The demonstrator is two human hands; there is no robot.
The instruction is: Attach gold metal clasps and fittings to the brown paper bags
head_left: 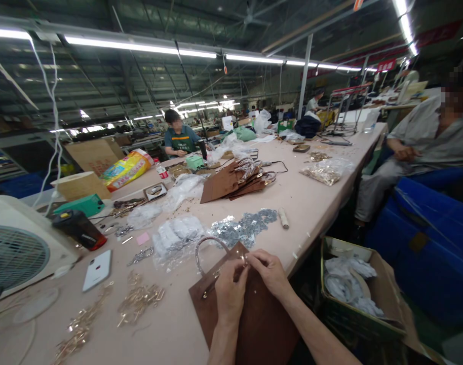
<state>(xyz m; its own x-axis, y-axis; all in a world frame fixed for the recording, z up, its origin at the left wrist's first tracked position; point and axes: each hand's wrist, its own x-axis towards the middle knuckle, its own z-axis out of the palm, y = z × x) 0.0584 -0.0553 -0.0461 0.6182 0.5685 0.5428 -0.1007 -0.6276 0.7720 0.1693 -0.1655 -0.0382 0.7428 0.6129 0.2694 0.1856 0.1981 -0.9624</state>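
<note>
Handling, head view: one brown bag [264,324], lying across the near edge of the bench [170,329], handle [197,253] toward the far left. Step in hand, by appearance: working a small bright fitting [243,257] near the bag's top. Next move: likely calls for fine fingertip alignment. Left hand [231,286]: grip pinching the fitting, fingers curled. Right hand [268,271]: grip pinching it opposite, forearm [311,324] slanting from lower right.

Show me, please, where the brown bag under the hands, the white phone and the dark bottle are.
Brown bag [262,315]: head view, on its broad panel.
White phone [97,271]: head view, on its back.
Dark bottle [79,231]: head view, on its body.
</note>
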